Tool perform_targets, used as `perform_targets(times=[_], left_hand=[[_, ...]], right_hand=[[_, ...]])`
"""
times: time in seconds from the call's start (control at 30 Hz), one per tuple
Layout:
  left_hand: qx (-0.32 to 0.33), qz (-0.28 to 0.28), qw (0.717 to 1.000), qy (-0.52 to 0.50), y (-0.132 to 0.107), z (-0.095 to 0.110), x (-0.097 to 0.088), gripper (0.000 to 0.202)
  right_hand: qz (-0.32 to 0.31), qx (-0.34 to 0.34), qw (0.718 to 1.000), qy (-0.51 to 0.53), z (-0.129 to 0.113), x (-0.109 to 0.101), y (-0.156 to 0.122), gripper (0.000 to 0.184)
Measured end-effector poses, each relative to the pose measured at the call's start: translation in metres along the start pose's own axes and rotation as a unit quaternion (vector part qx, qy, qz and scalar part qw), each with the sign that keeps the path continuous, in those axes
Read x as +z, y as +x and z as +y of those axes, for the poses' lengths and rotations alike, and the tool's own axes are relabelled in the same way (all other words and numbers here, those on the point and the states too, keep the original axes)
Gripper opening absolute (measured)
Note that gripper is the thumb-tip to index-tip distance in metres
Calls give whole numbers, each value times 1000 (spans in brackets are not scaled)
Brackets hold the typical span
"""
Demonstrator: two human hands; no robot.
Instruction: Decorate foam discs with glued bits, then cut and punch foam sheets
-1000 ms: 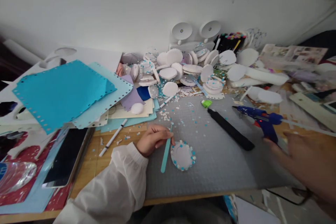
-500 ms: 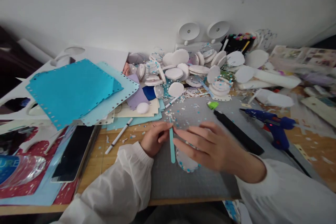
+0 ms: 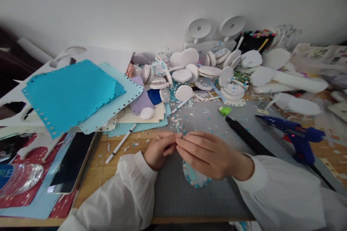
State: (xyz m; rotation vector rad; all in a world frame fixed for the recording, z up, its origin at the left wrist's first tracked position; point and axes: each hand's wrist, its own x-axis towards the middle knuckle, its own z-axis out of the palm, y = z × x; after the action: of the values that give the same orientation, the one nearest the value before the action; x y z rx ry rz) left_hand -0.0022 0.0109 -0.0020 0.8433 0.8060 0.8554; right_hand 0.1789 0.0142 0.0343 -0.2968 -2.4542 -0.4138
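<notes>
My left hand is closed, thumb and forefinger pinched at the upper part of a light teal paper strip. From the other side my right hand meets it, fingers bunched together at the same spot. The fingers cover most of the strip; a short end shows above them, and a teal piece that looks like its lower end shows below the right hand. Under that right hand lies a white disc edged with small blue and white bits, partly hidden, on the grey cutting mat.
A blue glue gun with a red light and a black-handled tool lie to the right. White discs are heaped at the back. Blue paper sheets, a white pen and a phone are left.
My right hand has moved left and its fingers have closed in against the left hand's fingertips. The strip, earlier in plain sight, is now mostly covered. The view has shifted slightly.
</notes>
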Motion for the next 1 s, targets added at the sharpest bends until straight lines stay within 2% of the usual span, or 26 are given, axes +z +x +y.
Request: perform_targets(times=[0.23,0.3,0.37,0.4,0.47,0.53,0.63,0.7,0.77,0.87,1.0], left_hand=[[-2,-12,999,30,-2,-4,3,59],[2,-5,999,53,-3,-4,4,60],[19,-3,995,97,-4,-3,4,59],[35,-9,991,128,-5,-2,3,56],[90,-47,974,204,-4,2,0,47],[169,-105,936,290,-3,4,-5,48],[260,-166,865,397,0,6,-10,75],[274,-188,831,446,1,4,-10,92],[262,-207,808,486,0,3,-8,102],[233,-202,793,526,-2,3,-3,101],[227,-203,789,534,-2,3,-2,83]], right_hand=[[49,26,997,53,5,3,-11,24],[57,56,993,82,6,2,-12,21],[85,119,981,125,6,-1,-14,21],[110,167,968,149,6,-2,-14,22],[172,280,926,187,4,-6,-17,24],[213,384,873,213,2,-8,-22,17],[233,482,798,277,-1,-4,-34,2],[239,517,743,352,-3,3,-43,7],[238,536,695,415,-5,11,-49,9],[218,554,658,461,-8,17,-50,13],[206,553,648,481,-9,16,-44,17]])
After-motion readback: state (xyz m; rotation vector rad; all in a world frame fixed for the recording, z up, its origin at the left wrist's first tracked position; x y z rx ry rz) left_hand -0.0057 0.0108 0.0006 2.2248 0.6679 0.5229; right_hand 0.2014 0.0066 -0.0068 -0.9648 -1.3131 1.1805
